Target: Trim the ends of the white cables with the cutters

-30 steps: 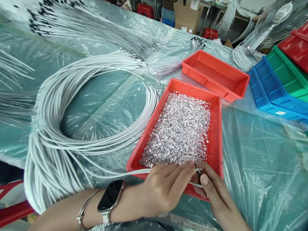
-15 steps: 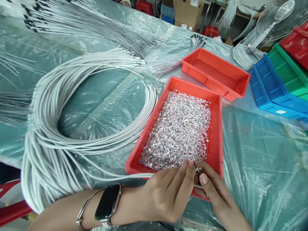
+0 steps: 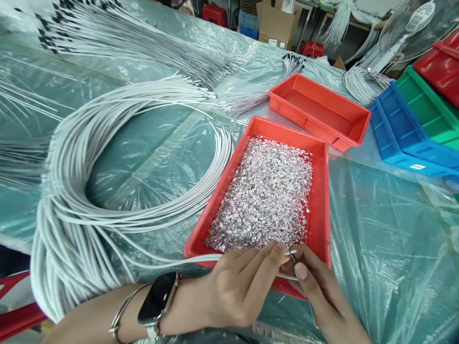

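Observation:
Over the near edge of a red tray, my left hand pinches a white cable that runs in from the left. Its white tip shows just past my left fingertips. My right hand is closed on a small dark pointed metal tool, which crosses the cable end. Fingers cover most of this tool, so its exact kind is hidden. Silver foil-like scraps fill much of the tray below. To the left lies a large coil of white cables, from which the held cable comes.
Another red tray stands behind the first. Blue bins, a green bin and a fan are at the right. Bundles of thin wires with black ends lie at the back left on the plastic-covered table.
The view has shifted slightly. Both hands stay together at the cable end, which now points more to the right from my left fingertips, with the tool still against it.

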Action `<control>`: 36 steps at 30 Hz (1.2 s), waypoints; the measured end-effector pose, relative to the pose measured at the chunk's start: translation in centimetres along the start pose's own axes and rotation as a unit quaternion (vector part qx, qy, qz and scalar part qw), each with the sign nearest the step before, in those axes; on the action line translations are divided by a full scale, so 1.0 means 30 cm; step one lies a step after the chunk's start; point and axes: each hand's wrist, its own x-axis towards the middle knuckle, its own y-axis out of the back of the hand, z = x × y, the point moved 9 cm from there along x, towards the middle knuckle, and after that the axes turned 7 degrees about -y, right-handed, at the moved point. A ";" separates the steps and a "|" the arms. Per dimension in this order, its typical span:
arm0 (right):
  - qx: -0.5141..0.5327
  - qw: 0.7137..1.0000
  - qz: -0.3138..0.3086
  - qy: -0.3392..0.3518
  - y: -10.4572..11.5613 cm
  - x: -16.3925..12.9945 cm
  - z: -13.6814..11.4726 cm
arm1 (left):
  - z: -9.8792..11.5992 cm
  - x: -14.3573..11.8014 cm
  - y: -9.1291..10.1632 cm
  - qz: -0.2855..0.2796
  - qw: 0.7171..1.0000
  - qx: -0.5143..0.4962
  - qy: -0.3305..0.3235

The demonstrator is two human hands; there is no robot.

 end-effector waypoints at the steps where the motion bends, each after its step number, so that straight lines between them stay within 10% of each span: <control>1: -0.003 1.000 0.020 -0.012 0.013 -0.002 0.007 | -0.012 0.005 0.009 0.006 1.000 -0.006 0.015; 10: 0.154 0.984 0.060 0.068 0.061 0.015 0.000 | -0.038 0.022 -0.006 -0.006 0.992 -0.105 0.064; 20: 0.098 0.990 0.035 0.099 0.068 0.029 -0.012 | -0.020 0.001 -0.010 0.035 0.995 -0.084 0.047; 36: 0.225 0.974 0.010 -0.015 0.052 0.043 0.040 | -0.004 -0.005 -0.015 0.006 0.994 -0.107 0.026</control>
